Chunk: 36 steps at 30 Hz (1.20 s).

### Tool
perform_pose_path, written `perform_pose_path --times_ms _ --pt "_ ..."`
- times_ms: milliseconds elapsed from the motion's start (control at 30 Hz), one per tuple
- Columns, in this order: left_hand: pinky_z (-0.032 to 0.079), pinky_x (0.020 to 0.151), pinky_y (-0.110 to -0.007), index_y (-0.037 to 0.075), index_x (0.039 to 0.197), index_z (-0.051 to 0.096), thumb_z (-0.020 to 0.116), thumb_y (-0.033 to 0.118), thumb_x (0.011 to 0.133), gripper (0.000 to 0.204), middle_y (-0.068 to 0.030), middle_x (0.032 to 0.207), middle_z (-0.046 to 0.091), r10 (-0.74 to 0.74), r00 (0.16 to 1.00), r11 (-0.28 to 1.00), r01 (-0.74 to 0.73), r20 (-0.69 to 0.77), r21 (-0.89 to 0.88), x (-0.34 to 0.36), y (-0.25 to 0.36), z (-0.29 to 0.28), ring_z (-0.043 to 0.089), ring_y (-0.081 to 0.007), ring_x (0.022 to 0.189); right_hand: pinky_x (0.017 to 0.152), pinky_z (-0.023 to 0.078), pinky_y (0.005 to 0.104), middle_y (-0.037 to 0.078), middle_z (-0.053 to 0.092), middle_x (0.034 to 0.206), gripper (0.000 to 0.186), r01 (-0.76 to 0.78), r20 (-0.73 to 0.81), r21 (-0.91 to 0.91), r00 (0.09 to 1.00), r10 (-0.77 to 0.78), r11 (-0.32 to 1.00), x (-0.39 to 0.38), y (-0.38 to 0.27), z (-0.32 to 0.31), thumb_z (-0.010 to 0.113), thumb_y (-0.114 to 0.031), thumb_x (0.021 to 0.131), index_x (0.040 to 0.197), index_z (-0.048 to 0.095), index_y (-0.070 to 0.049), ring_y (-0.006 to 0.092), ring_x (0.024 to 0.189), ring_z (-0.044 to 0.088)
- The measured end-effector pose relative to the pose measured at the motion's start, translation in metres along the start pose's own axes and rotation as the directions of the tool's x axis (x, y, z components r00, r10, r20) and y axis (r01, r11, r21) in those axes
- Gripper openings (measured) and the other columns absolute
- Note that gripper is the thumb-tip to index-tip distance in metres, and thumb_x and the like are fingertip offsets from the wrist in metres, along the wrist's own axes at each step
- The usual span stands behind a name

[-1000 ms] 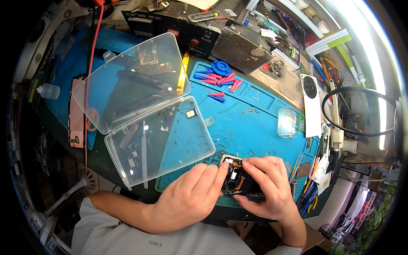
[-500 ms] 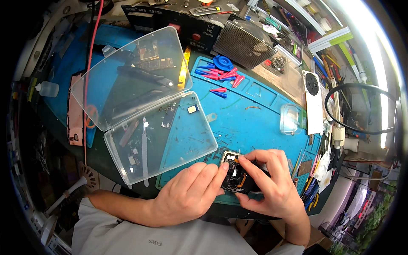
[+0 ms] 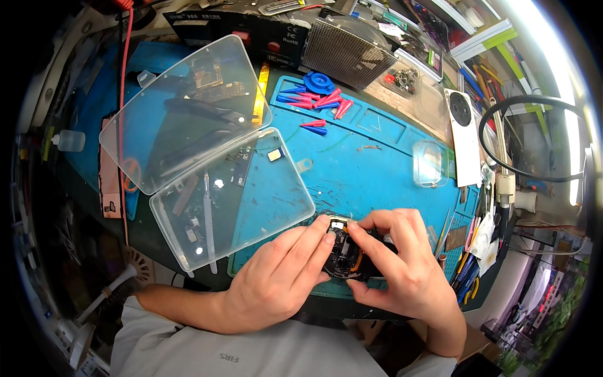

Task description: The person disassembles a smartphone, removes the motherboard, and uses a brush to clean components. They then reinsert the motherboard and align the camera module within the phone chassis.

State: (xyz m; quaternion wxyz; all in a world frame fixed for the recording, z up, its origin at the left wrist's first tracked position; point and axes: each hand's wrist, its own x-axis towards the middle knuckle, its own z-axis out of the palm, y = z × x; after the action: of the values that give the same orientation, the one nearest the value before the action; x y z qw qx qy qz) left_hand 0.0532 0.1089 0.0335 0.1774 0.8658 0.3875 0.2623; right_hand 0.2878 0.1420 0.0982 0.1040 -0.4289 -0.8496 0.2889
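Observation:
An opened smartphone (image 3: 343, 254) is held between my hands near the front edge of the blue work mat, its dark inner parts and an orange flex strip exposed. My left hand (image 3: 273, 273) grips its left side, with fingertips along the rim and the upper left corner. From the right, my right hand (image 3: 411, 267) pinches the phone, index fingertip on the top near the orange strip and thumb at the lower edge. My right fingers cover much of the phone's right part.
Left of the phone lies an open clear plastic box (image 3: 232, 201) holding tweezers and small parts. Red and blue cone tips (image 3: 326, 100) lie at the mat's back. A small clear container (image 3: 431, 163) and a white phone back cover (image 3: 461, 144) are at right, near several hand tools (image 3: 466, 273).
My left fingers have straightened and reached farther up along the phone's upper left edge. My right hand keeps its pinch. The whole view has shifted slightly.

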Motion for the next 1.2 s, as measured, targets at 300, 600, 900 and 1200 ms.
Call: perform_pose_path --times_ms 300,600,900,1200 --pt "0.057 0.093 -0.039 -0.016 0.126 0.065 0.085 0.010 0.071 0.064 -0.0263 0.142 0.061 -0.010 1.000 0.996 0.012 0.029 -0.091 0.005 -0.006 -0.007 0.063 -0.0340 0.114 0.094 0.051 0.0454 0.017 0.056 0.126 0.076 0.042 -0.066 0.082 0.997 -0.036 0.996 -0.006 0.013 0.008 0.086 -0.004 0.062 0.134 0.062 0.004 0.0375 0.107 0.055" --pt "0.057 0.094 -0.041 -0.017 0.128 0.064 0.085 0.008 0.073 0.063 -0.0272 0.142 0.061 -0.008 0.999 0.999 0.011 0.054 -0.048 0.007 -0.003 -0.009 0.065 -0.0361 0.112 0.095 0.050 0.0455 0.017 0.057 0.127 0.073 0.068 -0.121 0.142 0.991 -0.051 0.988 -0.011 0.020 0.014 0.085 -0.005 0.064 0.133 0.063 0.004 0.0374 0.108 0.056" --pt "0.056 0.095 -0.043 -0.016 0.131 0.063 0.086 0.007 0.074 0.065 -0.0262 0.143 0.061 -0.020 0.999 0.997 0.023 0.050 -0.068 0.004 -0.003 -0.009 0.064 -0.0372 0.113 0.096 0.050 0.0436 0.019 0.056 0.125 0.070 0.084 -0.127 0.129 0.990 -0.067 0.988 -0.010 0.017 0.011 0.084 -0.007 0.063 0.128 0.063 0.009 0.0367 0.110 0.055" --pt "0.055 0.094 -0.043 -0.018 0.130 0.062 0.085 0.006 0.073 0.065 -0.0277 0.143 0.060 0.012 0.998 0.999 -0.010 0.066 -0.032 0.005 -0.003 -0.009 0.064 -0.0377 0.112 0.091 0.050 0.0463 0.017 0.058 0.122 0.073 0.096 -0.204 0.177 0.977 -0.059 0.979 -0.011 0.021 0.018 0.086 -0.009 0.060 0.129 0.065 0.005 0.0366 0.103 0.056"
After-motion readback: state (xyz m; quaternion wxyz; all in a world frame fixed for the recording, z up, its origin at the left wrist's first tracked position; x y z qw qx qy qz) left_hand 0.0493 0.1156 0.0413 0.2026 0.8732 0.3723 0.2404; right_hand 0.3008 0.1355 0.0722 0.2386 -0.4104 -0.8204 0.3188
